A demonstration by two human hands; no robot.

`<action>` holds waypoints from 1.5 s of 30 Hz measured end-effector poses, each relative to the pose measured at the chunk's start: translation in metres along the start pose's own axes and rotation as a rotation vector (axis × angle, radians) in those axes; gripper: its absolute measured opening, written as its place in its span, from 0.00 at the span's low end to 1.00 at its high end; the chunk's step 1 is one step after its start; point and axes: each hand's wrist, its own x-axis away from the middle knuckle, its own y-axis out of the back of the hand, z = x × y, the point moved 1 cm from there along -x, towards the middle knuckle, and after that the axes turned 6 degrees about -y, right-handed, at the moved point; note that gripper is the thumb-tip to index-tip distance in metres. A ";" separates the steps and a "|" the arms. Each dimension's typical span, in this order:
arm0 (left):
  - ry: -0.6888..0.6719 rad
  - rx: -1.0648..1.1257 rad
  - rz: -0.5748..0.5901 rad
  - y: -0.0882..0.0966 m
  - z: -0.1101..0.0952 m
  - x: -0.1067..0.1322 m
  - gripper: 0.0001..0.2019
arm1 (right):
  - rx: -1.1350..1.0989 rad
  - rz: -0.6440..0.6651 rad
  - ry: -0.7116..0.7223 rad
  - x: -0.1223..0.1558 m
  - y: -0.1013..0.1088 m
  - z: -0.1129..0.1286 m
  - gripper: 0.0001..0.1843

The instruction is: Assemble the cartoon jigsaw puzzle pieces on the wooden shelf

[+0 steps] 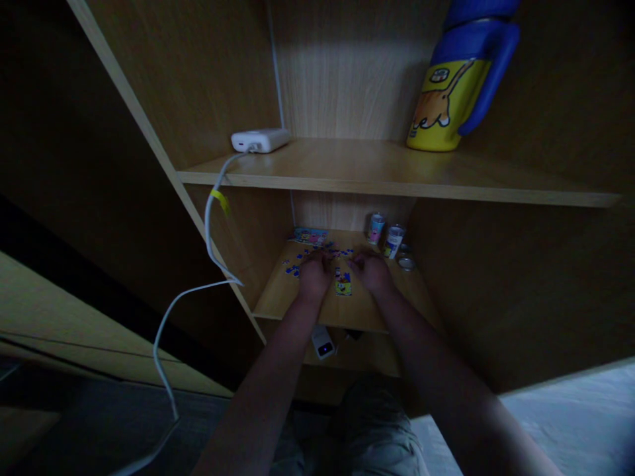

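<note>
On the middle shelf, my left hand (315, 274) is over the loose jigsaw puzzle pieces (296, 270), its fingers drawn together among them. My right hand (373, 270) is opposite, thumb and fingers pinched close to the shelf. Whatever either hand holds is too small and dark to make out. Between and just below the hands lies a small joined section of puzzle (343, 285), yellow and blue with a cartoon face. Several blue and multicoloured pieces are scattered behind and left of my left hand. A colourful printed sheet or packet (311, 236) lies at the back left.
Two printed cans (376, 228) (393, 242) stand at the back right, near round metal lids (406, 263). The upper shelf (347, 158) holds a white charger (260, 140) with a dangling cable (208, 225) and a blue-yellow bottle (449, 86). A white device (323, 342) sits below.
</note>
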 end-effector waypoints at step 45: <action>-0.233 0.105 0.211 0.001 -0.012 0.006 0.05 | -0.322 0.147 0.001 0.001 0.009 0.004 0.09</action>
